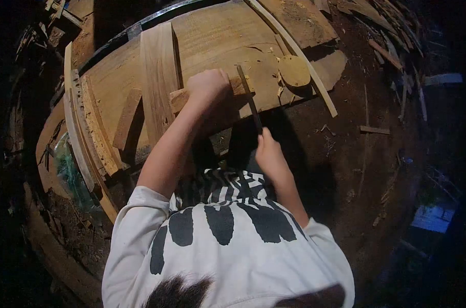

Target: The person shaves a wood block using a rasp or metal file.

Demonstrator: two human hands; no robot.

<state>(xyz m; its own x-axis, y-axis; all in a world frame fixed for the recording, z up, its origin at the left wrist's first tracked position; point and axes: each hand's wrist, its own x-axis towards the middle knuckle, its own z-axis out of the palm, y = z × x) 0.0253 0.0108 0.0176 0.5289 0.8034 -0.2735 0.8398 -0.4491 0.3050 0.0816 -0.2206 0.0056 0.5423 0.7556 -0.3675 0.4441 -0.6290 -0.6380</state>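
A round disc [294,71] lies beside a thin strip [326,102] (wood scraps [374,130] beyond).

Bare, matt wood all over here. The wide bench plank [217,36] is tan and fairly smooth. The small block [179,97] under the left hand [207,87] is raw, unfinished timber. The thin blade [249,100] in the right hand [270,153] looks like dark, dull metal. At the far right lie a smooth round wooden disc [293,70] and a pale strip of wood [325,97]. Near left there's crinkled, glossy green plastic [68,172]. The floor [356,154] is rough brown earth.
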